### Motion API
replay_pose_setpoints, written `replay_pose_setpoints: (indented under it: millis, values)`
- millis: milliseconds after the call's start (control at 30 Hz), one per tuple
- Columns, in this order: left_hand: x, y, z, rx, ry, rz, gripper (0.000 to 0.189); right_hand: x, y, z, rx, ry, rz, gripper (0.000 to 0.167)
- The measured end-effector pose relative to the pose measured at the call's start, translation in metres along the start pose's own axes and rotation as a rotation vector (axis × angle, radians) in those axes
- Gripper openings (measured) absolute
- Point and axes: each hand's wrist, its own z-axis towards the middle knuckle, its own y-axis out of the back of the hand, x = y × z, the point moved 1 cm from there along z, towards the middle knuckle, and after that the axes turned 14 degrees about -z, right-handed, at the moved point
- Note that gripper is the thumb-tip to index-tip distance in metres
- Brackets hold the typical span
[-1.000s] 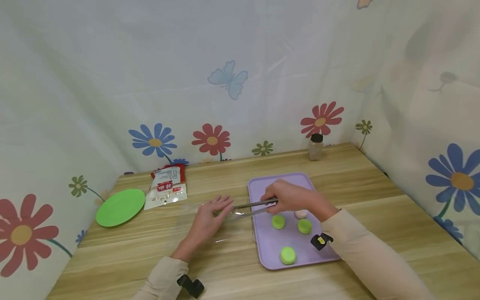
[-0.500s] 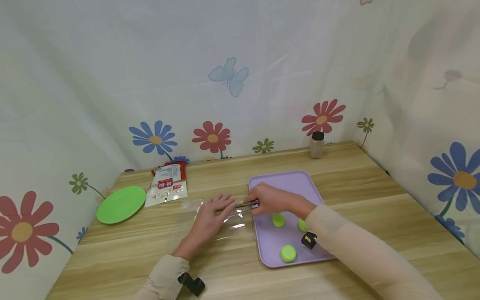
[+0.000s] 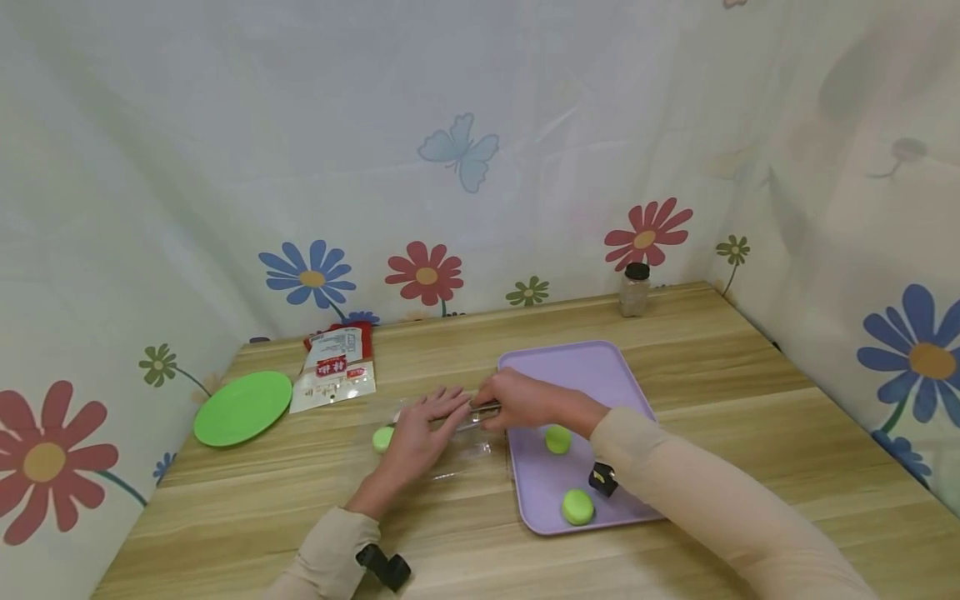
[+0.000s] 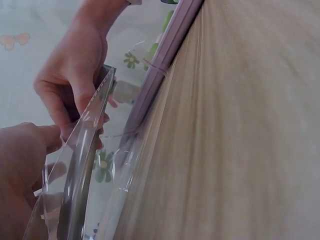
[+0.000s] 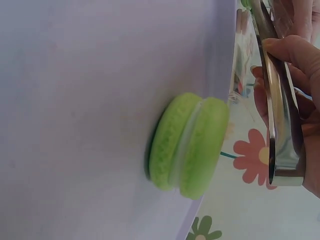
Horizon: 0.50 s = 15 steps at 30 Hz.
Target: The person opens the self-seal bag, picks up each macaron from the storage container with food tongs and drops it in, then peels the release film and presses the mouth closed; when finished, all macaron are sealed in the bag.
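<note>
My left hand holds the upper layer of a clear plastic bag, which stands raised off the table. Metal tongs are gripped by my right hand, and their front part reaches into the bag. A green macaron shows left of my left hand, seemingly inside the bag. In the right wrist view, a bit of green shows at the far end of the tongs. Below my right arm lies a purple tray bearing green macarons, one near its front edge and another farther back.
A green plate lies at the left, beside red and white packets. A jar with a black lid stands at the back right. Flower-printed cloth hangs around the wooden table.
My right hand has moved left with the tongs, pushing them deeper into the bag. A green macaron now shows left of my left hand, which stays in place.
</note>
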Motion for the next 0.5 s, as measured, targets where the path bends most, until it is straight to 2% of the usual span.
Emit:
replay_pose_setpoints:
  millis: [100, 267, 367, 500]
  values:
    - [-0.001, 0.000, 0.001, 0.005, 0.006, 0.002, 0.032, 0.001, 0.001, 0.001, 0.005, -0.007, -0.005, 0.011]
    - [-0.001, 0.000, 0.001, -0.006, -0.003, 0.009, 0.031, -0.003, 0.008, -0.008, 0.009, -0.027, -0.008, 0.023]
    - [0.000, 0.001, 0.001, -0.016, -0.015, 0.000, 0.030, -0.009, 0.016, -0.023, 0.008, -0.057, 0.019, 0.025]
    - [0.001, 0.001, 0.002, -0.019, -0.014, -0.015, 0.030, -0.019, 0.032, -0.056, 0.008, -0.125, 0.059, 0.021]
